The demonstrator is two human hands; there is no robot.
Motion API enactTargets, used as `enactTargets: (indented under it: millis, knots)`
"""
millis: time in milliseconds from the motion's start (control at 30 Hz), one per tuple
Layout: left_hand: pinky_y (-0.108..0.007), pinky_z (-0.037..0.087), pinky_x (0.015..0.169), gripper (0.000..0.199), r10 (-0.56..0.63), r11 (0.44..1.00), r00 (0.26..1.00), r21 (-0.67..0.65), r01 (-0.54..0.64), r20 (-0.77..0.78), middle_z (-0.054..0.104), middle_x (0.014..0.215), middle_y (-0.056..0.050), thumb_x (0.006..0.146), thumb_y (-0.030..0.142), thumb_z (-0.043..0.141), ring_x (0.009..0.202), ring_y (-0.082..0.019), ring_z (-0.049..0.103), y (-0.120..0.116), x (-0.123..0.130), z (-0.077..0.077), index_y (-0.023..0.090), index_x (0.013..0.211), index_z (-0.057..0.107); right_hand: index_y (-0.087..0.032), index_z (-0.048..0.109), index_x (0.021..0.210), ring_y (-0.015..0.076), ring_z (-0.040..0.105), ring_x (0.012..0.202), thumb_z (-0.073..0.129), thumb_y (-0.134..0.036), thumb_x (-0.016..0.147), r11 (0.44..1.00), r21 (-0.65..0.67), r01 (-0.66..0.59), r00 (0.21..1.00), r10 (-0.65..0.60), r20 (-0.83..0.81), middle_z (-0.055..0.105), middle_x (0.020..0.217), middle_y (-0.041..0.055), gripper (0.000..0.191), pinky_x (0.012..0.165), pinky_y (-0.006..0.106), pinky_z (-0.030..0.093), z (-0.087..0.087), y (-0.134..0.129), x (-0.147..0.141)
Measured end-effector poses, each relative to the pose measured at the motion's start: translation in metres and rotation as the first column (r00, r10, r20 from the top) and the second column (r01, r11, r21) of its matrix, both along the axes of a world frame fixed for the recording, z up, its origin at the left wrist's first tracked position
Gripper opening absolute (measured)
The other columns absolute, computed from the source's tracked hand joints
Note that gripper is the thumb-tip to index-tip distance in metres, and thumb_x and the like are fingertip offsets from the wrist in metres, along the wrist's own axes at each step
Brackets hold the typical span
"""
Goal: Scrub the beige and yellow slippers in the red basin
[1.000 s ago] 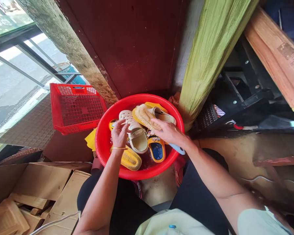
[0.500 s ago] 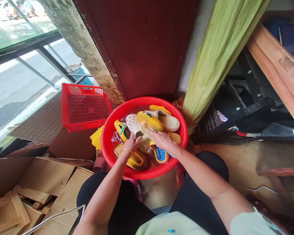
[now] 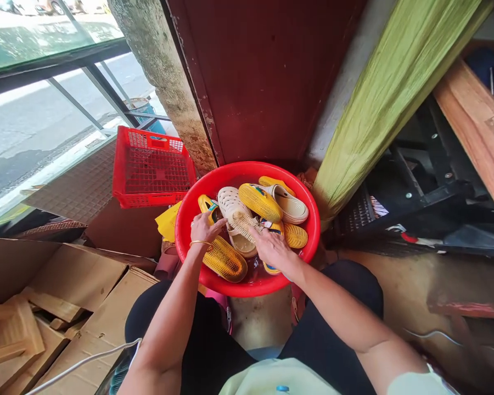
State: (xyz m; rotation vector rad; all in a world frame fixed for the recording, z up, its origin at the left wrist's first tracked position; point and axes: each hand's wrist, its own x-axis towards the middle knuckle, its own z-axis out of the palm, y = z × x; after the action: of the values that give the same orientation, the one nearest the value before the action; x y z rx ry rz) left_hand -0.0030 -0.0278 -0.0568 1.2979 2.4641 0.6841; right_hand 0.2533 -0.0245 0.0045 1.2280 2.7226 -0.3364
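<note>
A red basin (image 3: 181, 241) holds water and several clogs and sandals. My right hand (image 3: 274, 249) is closed on a bristled scrub brush (image 3: 247, 224), which lies against a cream clog (image 3: 231, 203) in the middle. My left hand (image 3: 205, 227), with a gold bangle at the wrist, is at the left side of that clog, thumb and fingers apart; no grip on a shoe shows. Below it rests a yellow shoe (image 3: 225, 260), sole up. Another yellow shoe (image 3: 260, 203) and a second cream clog (image 3: 292, 206) lie toward the back right.
A red crate (image 3: 154, 197) stands behind the basin at the left. Cardboard boxes (image 3: 78, 274) with wood pieces are at the lower left. A dark red door (image 3: 263, 82) and a green curtain (image 3: 379, 104) stand behind; black racks are at the right.
The view has shifted slightly. My left hand has moved left and up from the cream clog's opening, its fingers more spread. The brush has moved onto the cream clog, now more exposed.
</note>
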Motion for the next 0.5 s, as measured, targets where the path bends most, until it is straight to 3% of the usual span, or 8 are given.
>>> enactTargets:
  millis: [133, 200, 300, 400, 500]
  knots:
    - [-0.052, 0.033, 0.120, 0.074, 0.187, 0.976, 0.978, 0.097, -0.195, 0.091, 0.046, 0.155, -0.023, 0.085, 0.044, 0.062, 0.149, -0.037, 0.037, 0.005, -0.007, -0.012, 0.011, 0.149, 0.046, -0.026, 0.029, 0.162, 0.0291, 0.069, 0.102, 0.038, -0.017, 0.097, 0.999, -0.038, 0.017, 1.000, -0.017, -0.003, 0.066, 0.125, 0.0182, 0.066, 0.087, 0.040, 0.054, 0.000, 0.011, 0.002]
    - [-0.053, 0.036, 0.118, 0.090, 0.231, 0.969, 0.956, 0.051, -0.244, 0.184, 0.042, 0.157, -0.027, 0.079, 0.039, 0.068, 0.148, -0.039, 0.039, 0.008, -0.002, -0.017, 0.007, 0.155, 0.033, -0.027, 0.028, 0.162, 0.0289, 0.070, 0.101, 0.038, -0.016, 0.097, 0.998, -0.051, 0.027, 1.000, -0.026, 0.011, 0.067, 0.124, 0.0181, 0.067, 0.086, 0.040, 0.054, 0.001, 0.012, 0.001]
    - [-0.057, 0.044, 0.109, 0.101, 0.269, 0.961, 0.927, -0.011, -0.276, 0.261, 0.049, 0.150, -0.030, 0.075, 0.029, 0.071, 0.137, -0.043, 0.052, 0.011, 0.006, -0.019, 0.008, 0.160, 0.020, -0.029, 0.029, 0.162, 0.0289, 0.070, 0.099, 0.036, -0.017, 0.098, 0.998, -0.050, 0.034, 0.999, -0.032, 0.034, 0.068, 0.124, 0.0176, 0.065, 0.084, 0.040, 0.054, 0.008, 0.010, 0.001]
    - [-0.054, 0.045, 0.108, 0.092, 0.288, 0.949, 0.922, 0.048, -0.310, 0.258, 0.059, 0.142, -0.025, 0.078, 0.024, 0.066, 0.130, -0.041, 0.059, 0.014, 0.006, -0.013, 0.010, 0.159, 0.025, -0.029, 0.029, 0.162, 0.0277, 0.070, 0.100, 0.033, -0.021, 0.101, 0.999, -0.040, 0.027, 1.000, -0.027, 0.003, 0.068, 0.124, 0.0158, 0.061, 0.085, 0.038, 0.053, 0.023, 0.011, 0.008]
    - [-0.050, 0.045, 0.109, 0.080, 0.316, 0.922, 0.915, 0.144, -0.358, 0.252, 0.067, 0.133, -0.019, 0.080, 0.025, 0.063, 0.126, -0.037, 0.062, 0.013, 0.001, -0.005, 0.010, 0.154, 0.035, -0.025, 0.024, 0.163, 0.0268, 0.068, 0.102, 0.030, -0.025, 0.103, 0.995, -0.007, 0.098, 0.995, -0.098, -0.006, 0.067, 0.123, 0.0163, 0.060, 0.085, 0.036, 0.052, 0.035, 0.018, 0.023]
